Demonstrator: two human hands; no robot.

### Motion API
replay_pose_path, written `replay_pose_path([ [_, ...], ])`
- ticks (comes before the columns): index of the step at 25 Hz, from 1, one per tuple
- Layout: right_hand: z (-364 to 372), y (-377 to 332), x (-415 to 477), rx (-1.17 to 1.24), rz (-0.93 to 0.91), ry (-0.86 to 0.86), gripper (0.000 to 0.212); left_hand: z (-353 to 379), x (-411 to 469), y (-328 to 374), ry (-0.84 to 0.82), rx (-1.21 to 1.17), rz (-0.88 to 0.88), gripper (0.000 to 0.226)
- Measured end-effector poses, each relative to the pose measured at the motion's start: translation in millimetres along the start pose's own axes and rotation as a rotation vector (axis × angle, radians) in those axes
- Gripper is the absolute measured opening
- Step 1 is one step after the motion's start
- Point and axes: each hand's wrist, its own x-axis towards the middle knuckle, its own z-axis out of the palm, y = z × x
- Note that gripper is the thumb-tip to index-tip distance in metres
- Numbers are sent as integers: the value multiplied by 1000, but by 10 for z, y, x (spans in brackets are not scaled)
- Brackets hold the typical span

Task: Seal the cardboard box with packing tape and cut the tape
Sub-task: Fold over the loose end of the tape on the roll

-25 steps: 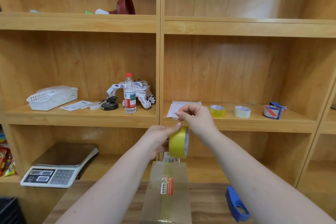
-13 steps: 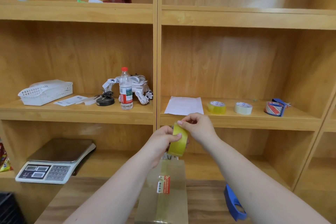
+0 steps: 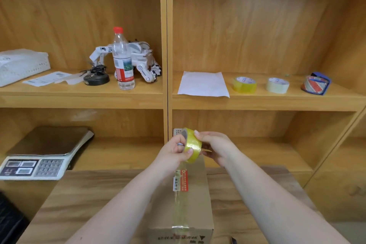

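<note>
A closed cardboard box [image 3: 195,202] lies on the wooden table, long side pointing away from me, with a strip of clear tape along its top seam and a red-and-white label near its far end. Just above that far end I hold a yellow roll of packing tape [image 3: 191,145]. My left hand [image 3: 175,149] grips the roll with fingers through its core and the thumb on its outer face. My right hand [image 3: 214,147] pinches the roll's right side, where a short tape end sticks out. No cutter shows near the box.
The wooden table [image 3: 89,202] carries the box. On the shelf behind are a yellow tape roll [image 3: 244,85], a whitish roll [image 3: 277,85], a blue tape dispenser [image 3: 315,83], a paper sheet [image 3: 203,84], a water bottle [image 3: 122,59] and a toy robot [image 3: 142,59]. A scale [image 3: 39,154] sits lower left.
Both hands have lowered the roll toward the box's far end and turned it so its yellow face shows. The view has tilted down and closer; the blue cutter on the table has left the frame.
</note>
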Motion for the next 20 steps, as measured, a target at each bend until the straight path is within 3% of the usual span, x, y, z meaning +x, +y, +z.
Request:
replay_pose_path([
  [7, -186, 477, 345, 121, 92, 100, 4, 10, 361, -522, -103, 23, -108, 20],
  [13, -577, 782, 439, 301, 135, 186, 28, 357, 648, -713, -127, -9, -144, 30],
  [16, -811, 912, 415, 316, 95, 267, 42, 612, 766, -773, -138, -16, -154, 19],
  [20, -1200, 1092, 339, 333, 17, 283, 41, 1070, 935, -863, -149, 43, -178, 26],
])
